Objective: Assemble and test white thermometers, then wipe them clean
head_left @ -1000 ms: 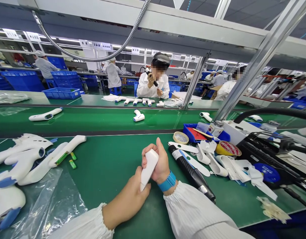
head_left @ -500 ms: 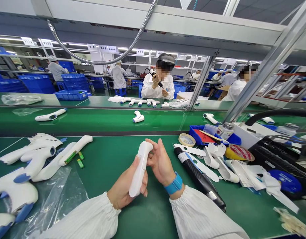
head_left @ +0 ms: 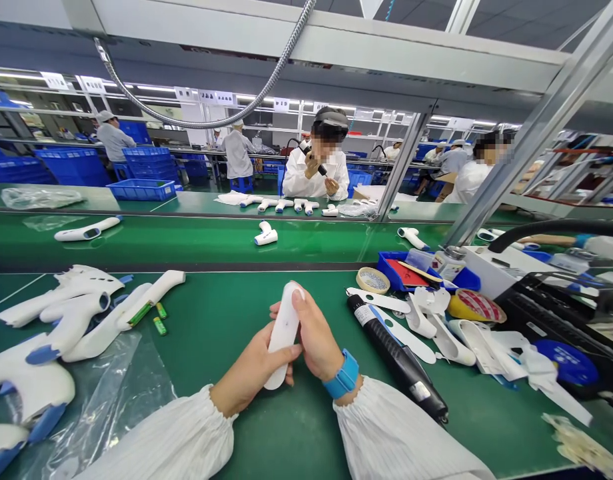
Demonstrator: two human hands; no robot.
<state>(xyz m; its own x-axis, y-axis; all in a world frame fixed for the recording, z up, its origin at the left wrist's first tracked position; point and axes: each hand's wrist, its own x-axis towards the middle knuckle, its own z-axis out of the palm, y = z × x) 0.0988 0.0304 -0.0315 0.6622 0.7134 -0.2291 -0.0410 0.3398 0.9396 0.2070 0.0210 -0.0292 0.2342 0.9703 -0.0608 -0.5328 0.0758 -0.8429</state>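
Note:
A white infrared thermometer casing (head_left: pixel 286 320) is held upright and slightly tilted in front of me, its long smooth side toward the camera. My left hand (head_left: pixel 251 367) grips its lower part, thumb across the front and fingers behind. Closed on the upper right side, my right hand (head_left: pixel 317 333) has its thumb near the top end. The casing's far side is hidden by it and my fingers. To the left lie several white and blue thermometer bodies (head_left: pixel 74 307), one with green batteries (head_left: pixel 140 315). A black electric screwdriver (head_left: pixel 396 360) lies right of my hands.
A clear plastic bag (head_left: pixel 106 407) lies at left. At right are a tape roll (head_left: pixel 373 280), a blue tray (head_left: pixel 469 279) and loose white casing parts (head_left: pixel 491 350). Thermometers (head_left: pixel 265 233) sit on the green belt (head_left: pixel 201 240). A co-worker (head_left: pixel 316 167) sits opposite.
The casing has been turned so its long side faces me. My right hand has closed on its upper part. Thermometers on the belt have shifted left. Another person's arm appears at right.

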